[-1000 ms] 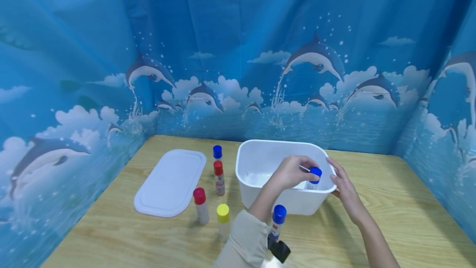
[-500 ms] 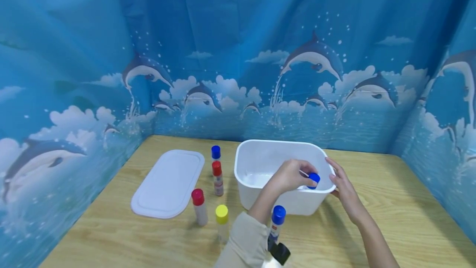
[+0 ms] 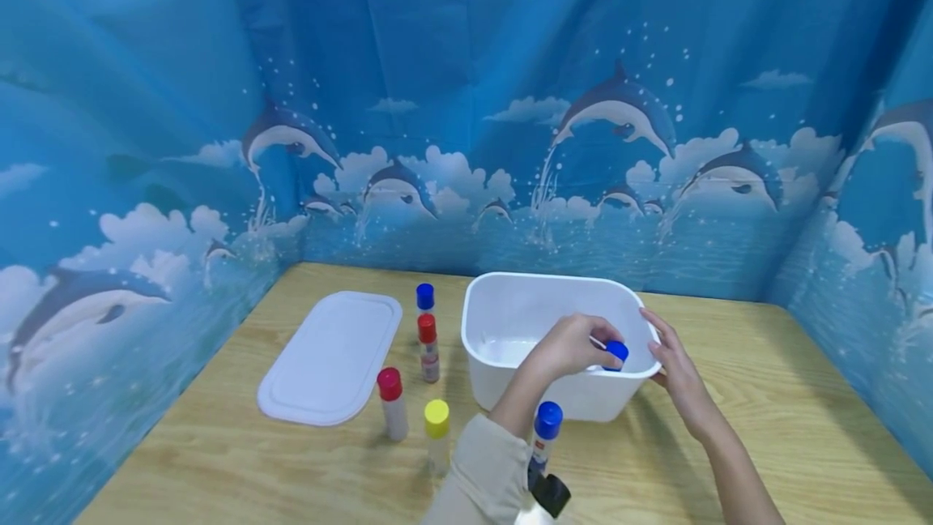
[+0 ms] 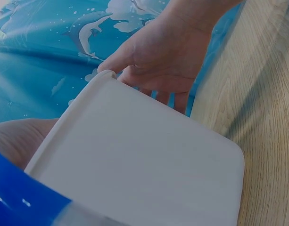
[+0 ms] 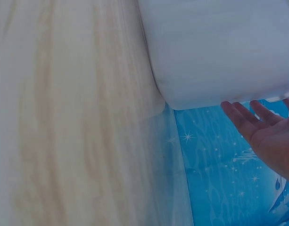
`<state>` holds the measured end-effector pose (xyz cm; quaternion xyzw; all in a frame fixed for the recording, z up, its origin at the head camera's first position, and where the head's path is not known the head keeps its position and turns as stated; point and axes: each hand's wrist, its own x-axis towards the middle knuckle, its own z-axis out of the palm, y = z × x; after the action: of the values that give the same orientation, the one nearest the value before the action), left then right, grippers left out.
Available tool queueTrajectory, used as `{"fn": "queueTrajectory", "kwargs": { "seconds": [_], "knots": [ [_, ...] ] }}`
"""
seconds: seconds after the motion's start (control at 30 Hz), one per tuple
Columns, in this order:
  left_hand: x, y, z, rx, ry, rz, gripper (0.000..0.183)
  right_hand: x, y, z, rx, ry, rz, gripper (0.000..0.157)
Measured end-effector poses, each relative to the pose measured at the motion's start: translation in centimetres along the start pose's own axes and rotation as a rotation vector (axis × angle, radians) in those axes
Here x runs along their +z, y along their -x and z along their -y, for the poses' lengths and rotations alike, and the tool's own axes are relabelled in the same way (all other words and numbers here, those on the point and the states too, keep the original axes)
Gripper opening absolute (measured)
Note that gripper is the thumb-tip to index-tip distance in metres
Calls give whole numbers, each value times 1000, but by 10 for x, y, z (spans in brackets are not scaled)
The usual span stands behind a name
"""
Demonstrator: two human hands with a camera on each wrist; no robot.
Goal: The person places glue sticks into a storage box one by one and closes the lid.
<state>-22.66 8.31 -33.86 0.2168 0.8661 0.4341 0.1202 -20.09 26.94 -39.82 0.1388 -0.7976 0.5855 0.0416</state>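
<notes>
In the head view my left hand (image 3: 572,344) reaches over the near wall of a white plastic box (image 3: 503,386). Its fingers and thumb pinch a blue-capped glue stick (image 3: 616,353) inside, at the right end; the near wall hides the lower part. My right hand (image 3: 681,375) rests at the box's right end, thumb by the rim and straight fingers along the outer wall. The right wrist view shows those fingertips (image 5: 227,104) right at the wall. Another blue-capped glue stick (image 3: 545,432) stands in front of the box, beside my left forearm.
Left of the box stand a yellow-capped glue stick (image 3: 437,428), two red-capped ones, the nearer (image 3: 392,399) and the farther (image 3: 428,347), and a blue-capped one (image 3: 425,298). A white lid (image 3: 331,359) lies at the table's left. A dolphin-print curtain (image 3: 466,104) surrounds the table.
My left hand has lowered the blue-capped glue stick deeper into the box; it has hardly moved over the last half second. My right hand has stayed at the box's right end.
</notes>
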Motion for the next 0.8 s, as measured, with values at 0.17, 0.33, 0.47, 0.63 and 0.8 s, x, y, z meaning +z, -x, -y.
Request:
{"fn": "queueTrajectory", "kwargs": {
  "seconds": [0.17, 0.33, 0.47, 0.63, 0.8],
  "knots": [
    [0, -1, 0, -7, 6, 11, 25, -1, 0, 1, 3, 12, -4, 48],
    [-1, 0, 0, -6, 8, 13, 26, -2, 0, 0, 20, 26, -6, 49],
    [0, 1, 0, -10, 23, 0, 24, -2, 0, -1, 28, 27, -4, 49],
    [0, 1, 2, -3, 41, -26, 25, -1, 0, -1, 28, 28, -2, 49],
    [0, 0, 2, 48, 50, -64, 26, -1, 0, -1, 5, 8, -8, 48]
  ]
}}
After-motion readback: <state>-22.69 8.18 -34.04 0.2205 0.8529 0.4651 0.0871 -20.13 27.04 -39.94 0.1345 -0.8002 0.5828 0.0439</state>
